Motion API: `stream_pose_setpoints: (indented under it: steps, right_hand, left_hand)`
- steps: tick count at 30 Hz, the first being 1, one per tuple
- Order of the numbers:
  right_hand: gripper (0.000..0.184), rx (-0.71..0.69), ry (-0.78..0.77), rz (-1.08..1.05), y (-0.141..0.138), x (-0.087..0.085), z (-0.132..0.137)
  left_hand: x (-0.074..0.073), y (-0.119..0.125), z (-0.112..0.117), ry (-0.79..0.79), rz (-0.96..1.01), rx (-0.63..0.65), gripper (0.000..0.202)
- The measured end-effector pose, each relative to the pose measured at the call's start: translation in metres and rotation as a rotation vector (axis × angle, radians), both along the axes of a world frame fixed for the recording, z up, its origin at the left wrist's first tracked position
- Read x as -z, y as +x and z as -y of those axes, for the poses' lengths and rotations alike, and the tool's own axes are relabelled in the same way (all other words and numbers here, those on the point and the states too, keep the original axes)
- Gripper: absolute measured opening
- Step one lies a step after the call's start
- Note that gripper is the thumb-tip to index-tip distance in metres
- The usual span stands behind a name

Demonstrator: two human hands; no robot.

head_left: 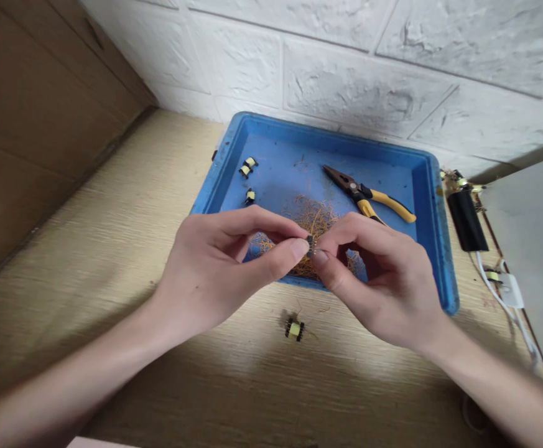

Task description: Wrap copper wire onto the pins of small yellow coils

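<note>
The left hand (215,267) and right hand (374,280) meet, pinching a tiny coil bobbin (309,246) over a blue tray (313,127) — more bobbins (247,167) lie inside.

We record a wall of white-painted, rough-textured brick (346,68) along the rear of the work area, with grey scuffing on its face. At left, a brown panel (33,118) meets a beige wood-grain bench top (112,205) at a dark seam. A pale grey panel (532,249) stands at right, at an angle. We find soft light across the bench, with shadow along its near part.
</note>
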State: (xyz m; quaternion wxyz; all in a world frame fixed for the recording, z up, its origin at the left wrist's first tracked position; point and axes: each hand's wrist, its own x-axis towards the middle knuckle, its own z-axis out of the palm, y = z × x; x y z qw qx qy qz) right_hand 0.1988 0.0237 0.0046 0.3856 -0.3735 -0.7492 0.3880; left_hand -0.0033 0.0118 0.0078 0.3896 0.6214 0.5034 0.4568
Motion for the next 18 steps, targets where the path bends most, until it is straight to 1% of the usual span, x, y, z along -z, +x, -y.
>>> stream_pose_setpoints:
  steps: [5, 9, 15, 18]
  right_hand:
    - [0.023, -0.004, -0.026, 0.019, 0.0012, -0.0004, 0.0002]
    - [0.023, 0.014, -0.025, 0.044, 0.0017, -0.0011, 0.0002]
    - [0.023, 0.029, 0.022, 0.084, 0.0007, -0.0018, -0.0002]
    - [0.020, 0.049, 0.034, 0.072, 0.0000, -0.0015, 0.0011]
  left_hand:
    - [-0.0024, 0.0012, -0.0004, -0.036, -0.035, -0.001, 0.014]
    - [-0.0031, 0.0025, -0.0003, -0.051, -0.052, -0.026, 0.014]
    - [-0.0015, 0.0007, 0.0003, -0.075, -0.110, -0.034, 0.013]
    - [-0.0018, 0.0008, -0.0008, -0.088, -0.111, -0.077, 0.012]
